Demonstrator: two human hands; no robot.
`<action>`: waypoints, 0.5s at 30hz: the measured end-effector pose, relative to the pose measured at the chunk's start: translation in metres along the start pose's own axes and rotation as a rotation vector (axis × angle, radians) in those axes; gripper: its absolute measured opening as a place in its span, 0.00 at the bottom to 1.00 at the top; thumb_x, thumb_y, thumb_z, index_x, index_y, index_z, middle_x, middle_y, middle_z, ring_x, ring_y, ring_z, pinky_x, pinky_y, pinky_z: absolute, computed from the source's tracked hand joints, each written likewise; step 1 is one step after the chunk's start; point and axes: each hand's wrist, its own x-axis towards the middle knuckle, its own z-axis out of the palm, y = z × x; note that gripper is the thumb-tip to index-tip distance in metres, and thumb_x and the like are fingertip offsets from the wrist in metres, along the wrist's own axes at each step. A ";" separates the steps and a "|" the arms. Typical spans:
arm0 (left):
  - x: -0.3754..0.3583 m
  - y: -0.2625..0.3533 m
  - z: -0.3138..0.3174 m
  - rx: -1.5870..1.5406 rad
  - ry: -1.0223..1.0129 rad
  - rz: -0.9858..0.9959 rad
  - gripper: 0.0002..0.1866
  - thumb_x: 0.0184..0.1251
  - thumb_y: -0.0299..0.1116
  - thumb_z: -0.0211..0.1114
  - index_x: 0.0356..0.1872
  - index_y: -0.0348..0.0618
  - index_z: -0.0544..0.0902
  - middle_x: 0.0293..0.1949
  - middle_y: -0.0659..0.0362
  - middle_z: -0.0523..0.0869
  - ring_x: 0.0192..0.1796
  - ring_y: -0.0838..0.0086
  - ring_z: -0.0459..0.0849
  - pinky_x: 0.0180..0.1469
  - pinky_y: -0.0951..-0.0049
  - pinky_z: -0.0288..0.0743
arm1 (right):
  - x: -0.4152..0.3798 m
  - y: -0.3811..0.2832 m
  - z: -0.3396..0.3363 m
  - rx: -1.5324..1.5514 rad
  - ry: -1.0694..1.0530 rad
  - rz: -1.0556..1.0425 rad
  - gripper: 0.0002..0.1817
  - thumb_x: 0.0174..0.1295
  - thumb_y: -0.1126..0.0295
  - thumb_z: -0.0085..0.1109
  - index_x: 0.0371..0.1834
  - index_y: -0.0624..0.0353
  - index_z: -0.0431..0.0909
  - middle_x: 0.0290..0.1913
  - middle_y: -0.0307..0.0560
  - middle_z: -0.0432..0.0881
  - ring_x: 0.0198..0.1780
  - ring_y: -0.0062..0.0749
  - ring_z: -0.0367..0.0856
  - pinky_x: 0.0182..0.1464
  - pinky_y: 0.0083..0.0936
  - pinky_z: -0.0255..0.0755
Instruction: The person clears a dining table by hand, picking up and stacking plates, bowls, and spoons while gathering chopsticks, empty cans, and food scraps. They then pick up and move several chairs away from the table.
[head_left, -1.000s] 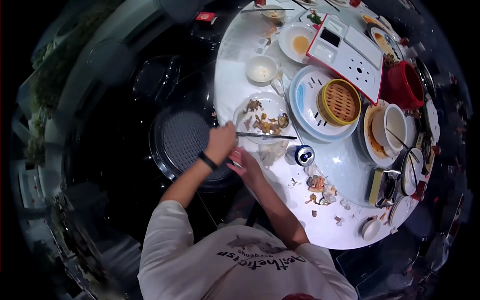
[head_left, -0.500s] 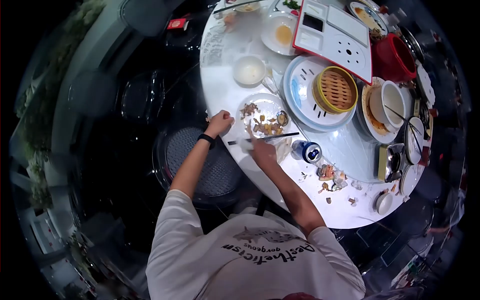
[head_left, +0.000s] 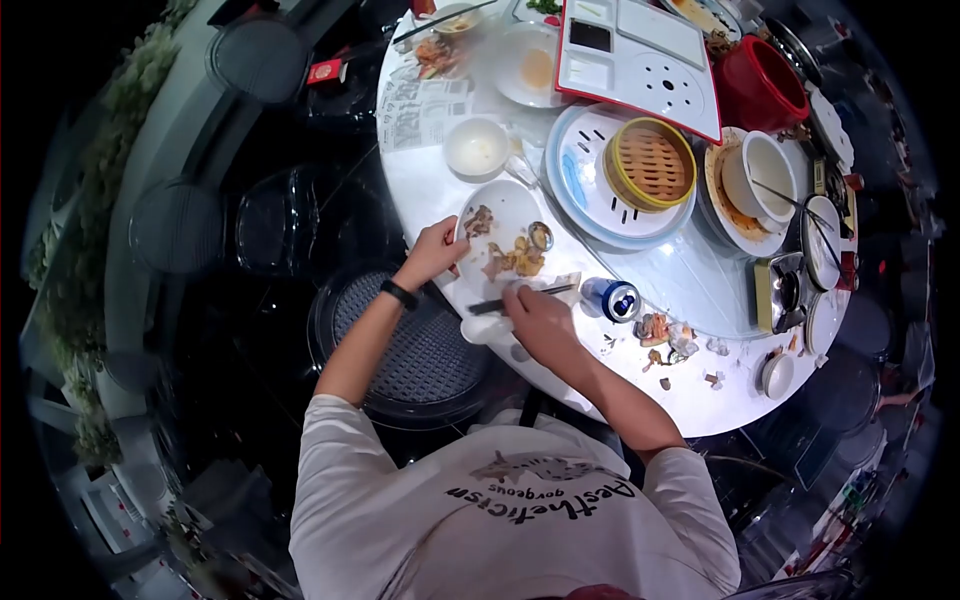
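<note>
My left hand (head_left: 433, 252) is closed on the left rim of a white plate (head_left: 497, 203), which looks tilted. Brown food scraps (head_left: 522, 258) and a small round shell-like piece (head_left: 540, 236) lie on the plate. Just below the plate, my right hand (head_left: 545, 322) is closed, its fingers on a pair of dark chopsticks (head_left: 488, 305). Beside its fingertips, at the table edge, is a white rounded object (head_left: 484, 329) whose kind I cannot make out. A blue and silver can (head_left: 610, 299) stands to the right of this hand.
On the round white table (head_left: 440, 190) are a white bowl (head_left: 476, 148), a bamboo steamer (head_left: 650, 165) on a large plate, a red-rimmed tray (head_left: 640, 68) and a red bucket (head_left: 760, 82). Scraps (head_left: 668, 338) lie right of the can. A chair (head_left: 400, 350) stands below the left edge.
My left hand has moved from beside the plate onto its rim, and the plate now tilts. The chopsticks and my right hand have shifted slightly towards me. The camera view has also shifted.
</note>
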 end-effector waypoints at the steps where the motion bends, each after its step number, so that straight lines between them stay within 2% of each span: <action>1: -0.013 0.019 -0.001 0.245 0.082 0.157 0.10 0.57 0.28 0.57 0.39 0.36 0.73 0.33 0.54 0.79 0.30 0.66 0.80 0.31 0.70 0.76 | -0.005 -0.004 -0.017 0.056 0.065 0.026 0.23 0.38 0.76 0.63 0.43 0.60 0.72 0.30 0.45 0.72 0.27 0.39 0.78 0.27 0.31 0.72; 2: -0.025 0.037 0.000 0.488 0.163 0.316 0.10 0.56 0.28 0.57 0.38 0.36 0.72 0.32 0.52 0.79 0.30 0.61 0.80 0.31 0.68 0.75 | -0.010 -0.009 -0.032 0.111 0.132 0.054 0.24 0.38 0.76 0.63 0.44 0.59 0.72 0.29 0.44 0.72 0.27 0.39 0.77 0.27 0.33 0.72; 3: -0.036 0.051 0.008 0.557 0.252 0.415 0.10 0.53 0.27 0.58 0.35 0.36 0.69 0.31 0.48 0.74 0.30 0.51 0.76 0.33 0.61 0.72 | -0.015 -0.013 -0.045 0.121 0.155 0.110 0.25 0.37 0.78 0.63 0.45 0.58 0.73 0.29 0.44 0.74 0.28 0.40 0.78 0.29 0.32 0.72; 6: -0.044 0.048 0.030 0.872 0.249 0.599 0.09 0.54 0.29 0.61 0.33 0.41 0.70 0.33 0.55 0.73 0.35 0.61 0.77 0.31 0.64 0.75 | -0.038 -0.016 -0.063 0.325 0.238 0.205 0.24 0.35 0.80 0.62 0.42 0.58 0.74 0.31 0.46 0.78 0.31 0.40 0.80 0.30 0.29 0.74; 7: -0.044 0.049 0.033 0.993 0.214 0.675 0.08 0.54 0.29 0.59 0.33 0.43 0.70 0.32 0.57 0.72 0.36 0.65 0.77 0.29 0.69 0.76 | -0.046 -0.020 -0.071 0.381 0.303 0.252 0.23 0.33 0.83 0.60 0.39 0.57 0.75 0.32 0.46 0.80 0.31 0.41 0.81 0.31 0.26 0.74; 8: -0.045 0.050 0.034 1.115 0.180 0.749 0.07 0.53 0.29 0.58 0.32 0.45 0.70 0.32 0.58 0.72 0.37 0.69 0.77 0.27 0.73 0.77 | -0.056 -0.019 -0.070 0.467 0.384 0.247 0.21 0.34 0.84 0.60 0.38 0.59 0.75 0.28 0.46 0.79 0.27 0.39 0.80 0.29 0.24 0.72; 9: -0.049 0.052 0.035 1.077 0.204 0.761 0.07 0.53 0.30 0.57 0.32 0.45 0.70 0.33 0.59 0.72 0.38 0.70 0.77 0.28 0.74 0.77 | -0.065 -0.023 -0.076 0.472 0.443 0.265 0.18 0.38 0.85 0.60 0.36 0.61 0.75 0.25 0.46 0.77 0.24 0.38 0.78 0.28 0.24 0.71; 12: -0.060 0.061 0.036 0.962 0.306 0.763 0.09 0.52 0.29 0.59 0.33 0.44 0.70 0.34 0.58 0.73 0.38 0.66 0.77 0.30 0.68 0.78 | -0.087 -0.025 -0.096 0.445 0.645 0.316 0.05 0.50 0.81 0.58 0.28 0.62 0.74 0.20 0.43 0.74 0.19 0.29 0.73 0.24 0.21 0.66; 13: -0.055 0.053 0.036 0.991 0.248 0.701 0.09 0.52 0.29 0.60 0.33 0.44 0.70 0.34 0.57 0.73 0.38 0.64 0.77 0.31 0.67 0.78 | -0.101 -0.025 -0.100 0.451 0.685 0.350 0.03 0.54 0.80 0.58 0.26 0.63 0.74 0.19 0.42 0.73 0.17 0.26 0.71 0.23 0.19 0.64; 15: -0.042 0.039 0.039 1.048 0.141 0.606 0.10 0.52 0.29 0.61 0.34 0.43 0.71 0.34 0.56 0.74 0.38 0.64 0.77 0.32 0.67 0.77 | -0.128 -0.018 -0.103 0.550 0.785 0.430 0.03 0.55 0.79 0.59 0.28 0.63 0.73 0.19 0.41 0.73 0.18 0.22 0.69 0.23 0.18 0.63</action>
